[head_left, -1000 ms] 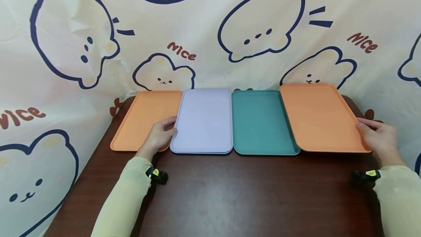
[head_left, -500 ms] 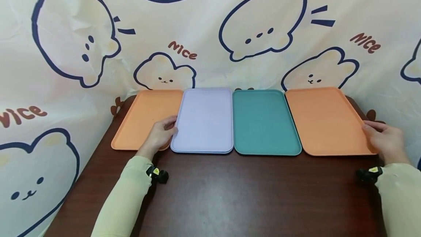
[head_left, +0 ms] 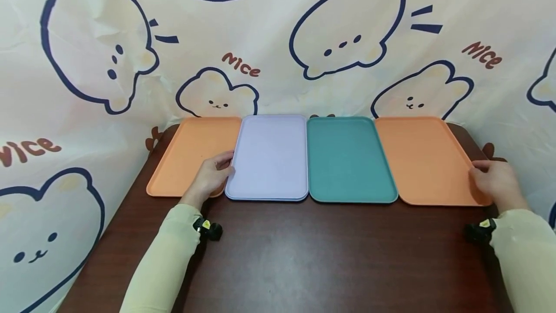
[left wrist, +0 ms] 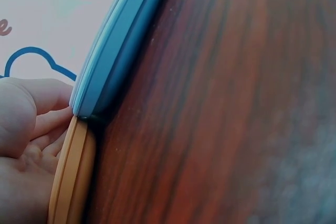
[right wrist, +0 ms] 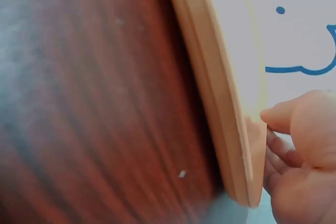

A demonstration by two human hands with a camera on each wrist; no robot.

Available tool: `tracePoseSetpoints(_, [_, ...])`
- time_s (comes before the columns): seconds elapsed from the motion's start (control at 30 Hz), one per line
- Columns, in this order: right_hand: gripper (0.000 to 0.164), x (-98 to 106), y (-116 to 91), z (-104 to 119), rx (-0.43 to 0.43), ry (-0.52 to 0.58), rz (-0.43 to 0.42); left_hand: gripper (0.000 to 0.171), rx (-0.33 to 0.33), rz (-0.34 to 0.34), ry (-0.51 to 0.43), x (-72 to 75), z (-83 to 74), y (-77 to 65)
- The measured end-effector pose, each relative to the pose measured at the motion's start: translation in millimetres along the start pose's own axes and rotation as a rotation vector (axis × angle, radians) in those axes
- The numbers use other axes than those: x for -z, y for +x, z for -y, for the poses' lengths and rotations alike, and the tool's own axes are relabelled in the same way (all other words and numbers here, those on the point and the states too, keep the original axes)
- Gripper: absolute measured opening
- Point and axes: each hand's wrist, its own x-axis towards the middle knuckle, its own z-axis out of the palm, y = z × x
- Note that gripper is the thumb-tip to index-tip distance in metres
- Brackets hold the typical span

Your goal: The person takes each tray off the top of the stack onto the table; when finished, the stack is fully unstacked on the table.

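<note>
A row of four-cornered trays lies along the table's far side. My left hand (head_left: 210, 175) reaches over the left orange tray (head_left: 187, 153) and holds the left edge of the lavender tray (head_left: 269, 158), its thumb at the rim. That tray shows a doubled rim at the front. At the far right, my right hand (head_left: 499, 182) grips the right edge of the other orange tray (head_left: 430, 158); in the right wrist view its thumb (right wrist: 278, 115) is on the rim and the other fingers are partly hidden behind. Between them sits the teal tray (head_left: 349, 158), sides meeting its neighbours.
The dark wooden table (head_left: 330, 255) extends in front of the trays. A pale cloth (head_left: 278, 37) with cartoon bears hangs behind and around it. Black cameras are strapped to both wrists.
The right orange tray came down from a raised position overlapping the teal tray, then slid left against it with my right hand. My left hand and the lavender tray stayed in place.
</note>
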Motion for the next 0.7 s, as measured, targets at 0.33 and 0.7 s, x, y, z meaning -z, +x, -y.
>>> tracePoseSetpoints(0.33, [0.055, -11, -15, 45, -0.008, 0.052, -0.158, 0.057, -0.011, 0.01, -0.026, 0.3, -0.8, 1.0])
tracePoseSetpoints(0.7, [0.046, -50, -37, 149, 0.398, 0.189, -0.075, 0.055, -0.021, 0.01, -0.059, 0.6, -2.3, -2.4])
